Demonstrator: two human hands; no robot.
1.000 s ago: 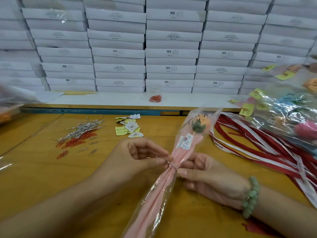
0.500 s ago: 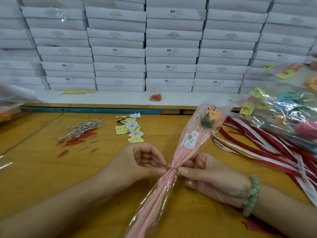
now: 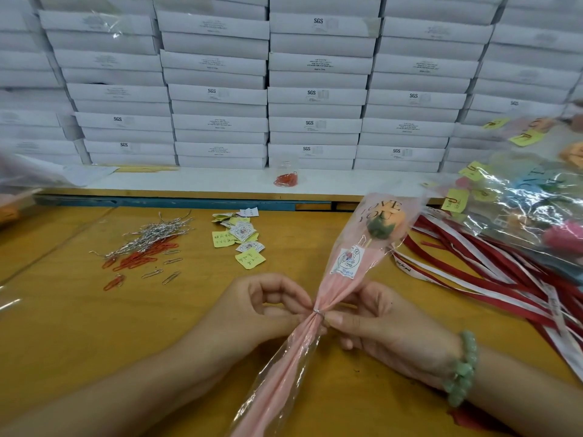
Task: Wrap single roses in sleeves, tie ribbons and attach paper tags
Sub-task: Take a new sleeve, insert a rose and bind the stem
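An orange rose (image 3: 386,223) stands tilted in a pink and clear sleeve (image 3: 339,283) printed "LOVE YOU", with a white sticker (image 3: 347,260) on its front. A thin silver twist tie (image 3: 318,312) cinches the sleeve at its narrow waist. My left hand (image 3: 262,310) pinches the tie from the left. My right hand (image 3: 375,326), with a green bead bracelet on the wrist, grips the sleeve's waist from the right, thumb against the tie. The sleeve's tail runs down to the bottom edge.
Silver twist ties (image 3: 154,236) and red paper clips (image 3: 138,258) lie at left on the yellow table (image 3: 79,310). Yellow and white paper tags (image 3: 239,239) sit mid-table. Red and white ribbons (image 3: 492,272) and wrapped roses (image 3: 533,203) fill the right. Stacked white boxes (image 3: 315,96) line the back.
The sleeve has swung more upright and its waist is now gathered tight under the tie. Both hands stayed at the waist, fingers working the tie's ends.
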